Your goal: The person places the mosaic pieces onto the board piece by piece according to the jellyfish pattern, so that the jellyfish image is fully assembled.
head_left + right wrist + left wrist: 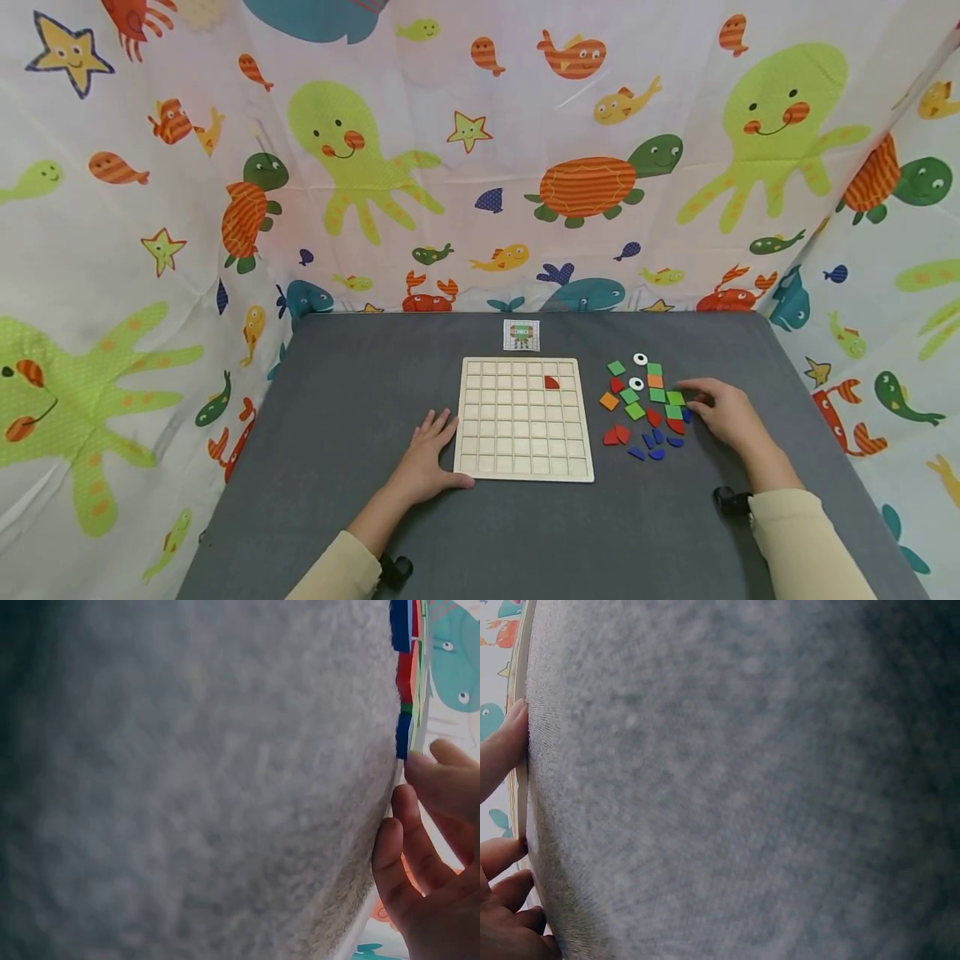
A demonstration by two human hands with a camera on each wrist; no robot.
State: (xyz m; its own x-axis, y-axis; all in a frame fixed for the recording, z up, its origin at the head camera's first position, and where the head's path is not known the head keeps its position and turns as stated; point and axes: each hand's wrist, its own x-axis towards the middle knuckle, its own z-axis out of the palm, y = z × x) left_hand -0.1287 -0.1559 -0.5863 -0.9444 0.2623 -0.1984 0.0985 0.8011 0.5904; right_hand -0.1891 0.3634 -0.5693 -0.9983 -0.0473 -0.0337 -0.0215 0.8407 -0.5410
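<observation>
A pale wooden grid board (pixel 522 422) lies on the table, with a red quarter-round piece (pixel 551 382) in a cell near its upper right. My left hand (pixel 420 462) rests at the board's near left corner, thumb by the front edge and fingers spread along the left side. In the left wrist view, fingertips touch the board's edge (pixel 522 787). Over at the pile of coloured pieces, my right hand (pixel 726 414) reaches in from the right. Its index finger is by a green square (pixel 676 398), its thumb close to a blue piece (pixel 687 415).
Several green, orange, red and blue pieces lie right of the board, with two white rings (pixel 640 359) among them. A small card (pixel 521 335) with a robot picture sits behind the board. A sea-animal curtain (pixel 465 167) surrounds the grey table (pixel 360 367).
</observation>
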